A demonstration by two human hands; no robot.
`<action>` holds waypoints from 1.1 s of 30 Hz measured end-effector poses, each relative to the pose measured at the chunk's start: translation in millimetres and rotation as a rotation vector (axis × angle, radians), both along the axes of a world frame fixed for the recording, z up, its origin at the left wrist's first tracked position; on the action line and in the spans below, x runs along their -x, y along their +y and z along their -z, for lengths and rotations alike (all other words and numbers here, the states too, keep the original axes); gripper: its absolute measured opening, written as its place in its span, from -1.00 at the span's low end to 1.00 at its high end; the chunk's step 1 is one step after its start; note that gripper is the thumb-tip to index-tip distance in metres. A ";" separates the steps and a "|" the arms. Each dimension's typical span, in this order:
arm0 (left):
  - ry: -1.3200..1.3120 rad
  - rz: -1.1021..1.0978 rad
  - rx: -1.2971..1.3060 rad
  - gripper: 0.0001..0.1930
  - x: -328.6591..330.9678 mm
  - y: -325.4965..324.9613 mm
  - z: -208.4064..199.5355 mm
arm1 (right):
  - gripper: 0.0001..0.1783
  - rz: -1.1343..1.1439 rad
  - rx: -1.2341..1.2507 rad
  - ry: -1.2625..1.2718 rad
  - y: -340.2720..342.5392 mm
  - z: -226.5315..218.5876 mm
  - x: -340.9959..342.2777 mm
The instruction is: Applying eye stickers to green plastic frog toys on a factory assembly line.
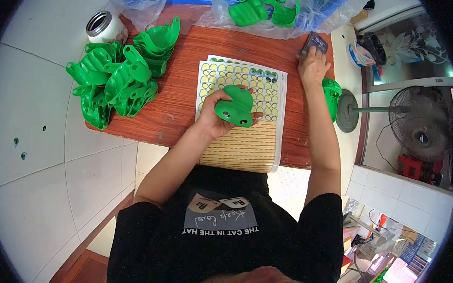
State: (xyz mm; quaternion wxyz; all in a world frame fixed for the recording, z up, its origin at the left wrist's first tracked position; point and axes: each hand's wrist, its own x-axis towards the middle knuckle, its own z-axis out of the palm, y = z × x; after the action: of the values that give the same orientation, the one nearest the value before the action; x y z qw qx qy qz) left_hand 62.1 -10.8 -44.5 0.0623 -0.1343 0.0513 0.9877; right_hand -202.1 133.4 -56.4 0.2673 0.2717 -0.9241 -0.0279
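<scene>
Bright light, soft shadows, sheen on plastic sheeting (pixel 141 9), bowed edges (black corners)

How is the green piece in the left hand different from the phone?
The green piece is bright green; the phone is dark. The green piece is curvy, with two eye-like spots; the phone is a rectangle. The left hand holds the green piece; the right hand touches the phone. Both have a hand on them.

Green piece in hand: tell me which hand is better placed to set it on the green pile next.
Left, most likely: the left hand holds the green piece and is nearer the green pile. The right hand is farther off, at the dark phone.
</scene>
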 end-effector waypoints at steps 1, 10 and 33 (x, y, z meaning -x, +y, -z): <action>-0.006 0.004 -0.008 -0.59 0.3 -0.5 0.1 | -0.42 0.002 -0.001 0.002 3.3 1.8 1.8; -0.024 0.067 0.074 -0.58 18.7 -2.4 -16.5 | -0.90 -0.713 0.396 -0.239 -18.5 -15.5 -84.1; -0.001 0.156 -0.068 -0.52 40.4 4.2 9.2 | -0.86 -0.626 0.263 -0.417 -26.8 -1.5 -70.3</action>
State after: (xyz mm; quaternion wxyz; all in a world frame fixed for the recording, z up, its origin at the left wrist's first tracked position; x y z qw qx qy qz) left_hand 21.7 -6.6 -53.7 0.1438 -0.1281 0.0280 0.9809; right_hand -131.8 106.7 -54.9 0.1018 0.5034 -0.8268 0.2293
